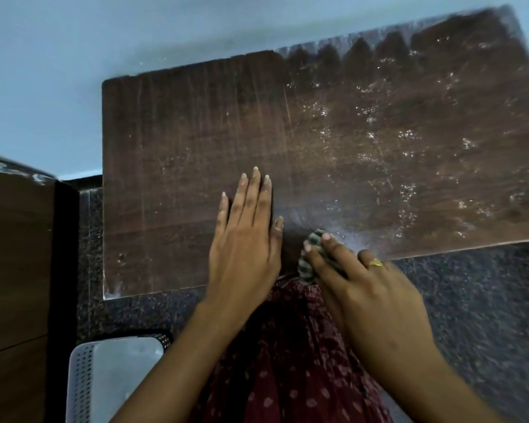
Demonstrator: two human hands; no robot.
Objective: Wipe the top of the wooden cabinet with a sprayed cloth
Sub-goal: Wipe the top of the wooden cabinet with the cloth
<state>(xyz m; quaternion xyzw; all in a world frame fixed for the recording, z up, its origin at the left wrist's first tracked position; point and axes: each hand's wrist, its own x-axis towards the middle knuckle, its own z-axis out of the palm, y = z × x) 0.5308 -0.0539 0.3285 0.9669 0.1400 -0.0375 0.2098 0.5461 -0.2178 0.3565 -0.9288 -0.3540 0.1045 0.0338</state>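
cabinet top (333, 141): dark wooden surface, fills the upper middle of the view; white dusty specks and smears over its right half, left half looks cleaner with faint streaks; pale dust band along the far right edge.
cloth (313, 254): small striped wad, dark and light, bunched up at the near edge of the cabinet top, touching the wood.
right hand (370, 288): fingers curled over the cloth, gripping it and pressing it down; gold ring (376, 263) on one finger.
left hand (246, 233): flat, palm down on the wood, fingers straight and together, holding nothing; just beside the cloth, on its left.
garment (290, 361): dark red dotted fabric below, between the forearms.
floor (471, 315): dark speckled, around the cabinet.
basket (83, 383): white perforated plastic, bottom left.
wall (74, 56): pale blue, behind the cabinet.
other furniture (13, 254): brown wooden panel, far left.
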